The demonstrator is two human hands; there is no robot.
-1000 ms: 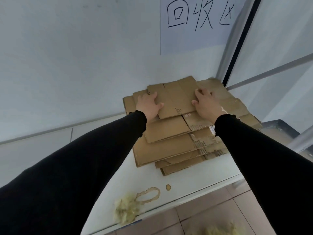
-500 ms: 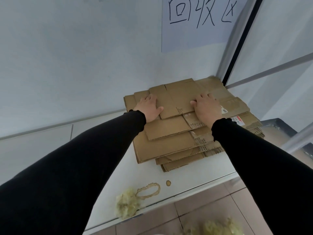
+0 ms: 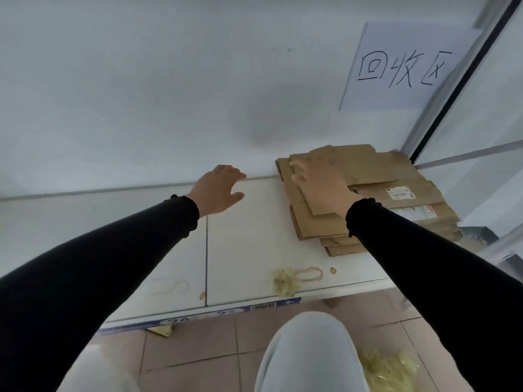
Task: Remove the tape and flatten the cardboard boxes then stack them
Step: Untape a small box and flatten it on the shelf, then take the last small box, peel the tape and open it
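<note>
Up and to the right of the hands, a white sheet of paper (image 3: 402, 66) on the pale wall carries three handwritten black characters, 回收区. Just right of the right wrist, a small white printed label (image 3: 400, 193) sits on one sheet of cardboard, and a second white label with a red mark (image 3: 421, 210) lies a little nearer; their print is too small to read. Below the hands, the blue strip along the table's front edge (image 3: 215, 313) bears white marks that are blurred.

The stack of flattened brown cardboard boxes (image 3: 376, 176) lies on the white table (image 3: 249, 250), under and to the right of the right hand, pushed against the wall.

Both arms, in black sleeves, reach forward. The left hand (image 3: 218, 189) hovers over bare tabletop, left of the stack, fingers spread and loosely bent, holding nothing. The right hand (image 3: 319, 185) is over the stack's left part, palm down, fingers extended and blurred; I cannot tell whether it touches the cardboard. It grips nothing.
</note>
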